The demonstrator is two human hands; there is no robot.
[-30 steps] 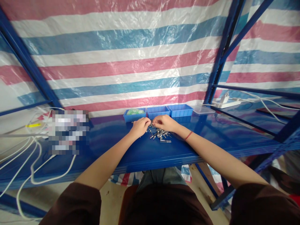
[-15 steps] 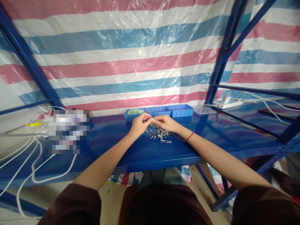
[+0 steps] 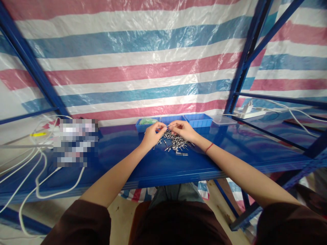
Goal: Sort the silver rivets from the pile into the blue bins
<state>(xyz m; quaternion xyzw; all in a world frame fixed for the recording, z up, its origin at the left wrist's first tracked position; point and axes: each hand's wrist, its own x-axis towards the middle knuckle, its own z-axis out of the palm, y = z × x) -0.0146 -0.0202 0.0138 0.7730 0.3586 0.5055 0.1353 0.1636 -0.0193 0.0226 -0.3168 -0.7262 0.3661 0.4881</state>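
Above spiky metal pins (image 3: pixel 176 143) — left hand (image 3: pixel 152 134), right hand (image 3: pixel 184 130) — both in a fingertip pinch on one slender rod (image 3: pixel 167 126).

Striped plastic sheeting (image 3: pixel 153 68) in red, white and blue covers the far side, its creases glinting. A blue metal post (image 3: pixel 33 63) leans at left, another post (image 3: pixel 247 54) at right with a diagonal brace (image 3: pixel 276 32). The glossy blue worktop (image 3: pixel 114 166) stands above a beige, marked floor (image 3: pixel 121 217).
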